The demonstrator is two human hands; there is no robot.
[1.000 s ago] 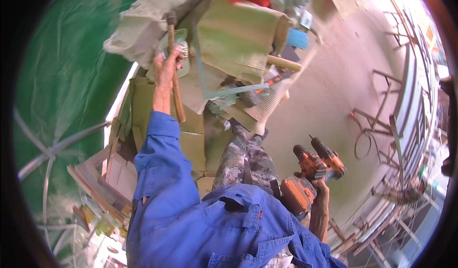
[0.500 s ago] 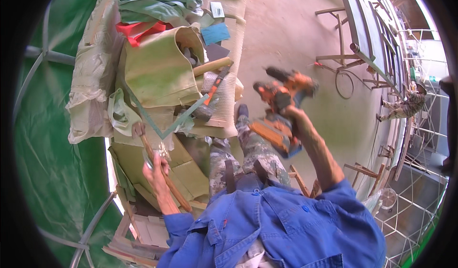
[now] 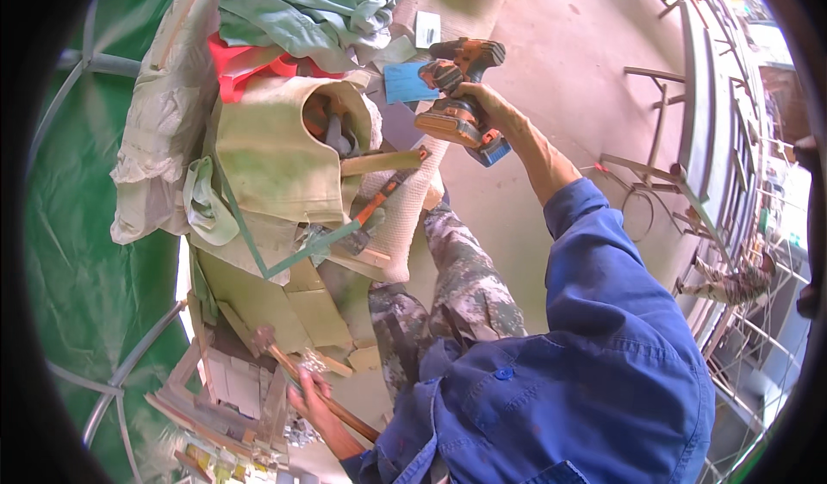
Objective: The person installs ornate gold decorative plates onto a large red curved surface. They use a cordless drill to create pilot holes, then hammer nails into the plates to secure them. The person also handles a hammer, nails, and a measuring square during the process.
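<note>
My right hand [image 3: 487,105] is closed round the grip of an orange and black cordless drill [image 3: 452,122], held over the right edge of the cloth-covered bench. More orange and black tool body overlaps it; I cannot tell whether that is a second drill. My left hand [image 3: 317,402], low at the left, wraps round the wooden handle of a hammer [image 3: 282,359], its head pointing up and left. A small pale bundle [image 3: 310,362], too fine to make out, shows beside those fingers.
On the bench lie a beige canvas bag [image 3: 276,135], a green angled strip [image 3: 250,238], an orange-handled tool [image 3: 379,195], a blue card [image 3: 409,82] and folded green cloth [image 3: 301,10]. Cardboard [image 3: 314,312] lies below. Metal racks [image 3: 698,114] and a person [image 3: 732,282] are at right.
My right hand has carried the drill up and left, from above the floor to the bench's edge. My left hand has moved down and slightly right with the hammer. The view has shifted.
</note>
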